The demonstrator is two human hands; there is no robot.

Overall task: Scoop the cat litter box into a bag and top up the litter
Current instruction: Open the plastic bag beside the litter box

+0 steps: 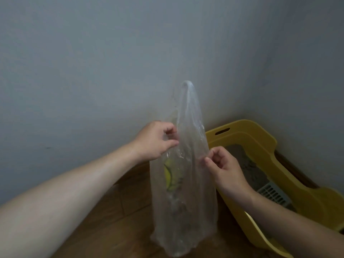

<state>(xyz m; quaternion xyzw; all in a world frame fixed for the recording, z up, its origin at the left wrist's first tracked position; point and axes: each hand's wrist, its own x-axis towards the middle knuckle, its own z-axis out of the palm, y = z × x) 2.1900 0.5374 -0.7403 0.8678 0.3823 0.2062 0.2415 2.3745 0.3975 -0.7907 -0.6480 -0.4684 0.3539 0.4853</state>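
A grey wall (93,62) fills most of the view and meets a second wall in a corner at the right, above a wooden floor (111,220). In that corner sits the yellow litter box (260,146), its high rim with a slot handle towards the wall, grey litter (247,164) lying inside. Just left of the box, in front of the person, a long clear plastic bag (186,202) is held up, its narrow top loop rising against the wall and its crumpled bottom hanging low over the floor. Both bare forearms reach forward from the lower corners. The left hand (156,140), wrist bent inward, pinches the bag's left edge between thumb and curled fingers. The right hand (223,168), a little lower, nips the bag's right edge between thumb and forefinger, the other fingers folded into the palm. A white slotted piece (273,194) lies in the box behind the right wrist. A blurred yellow-green print (169,177) shows through the plastic.
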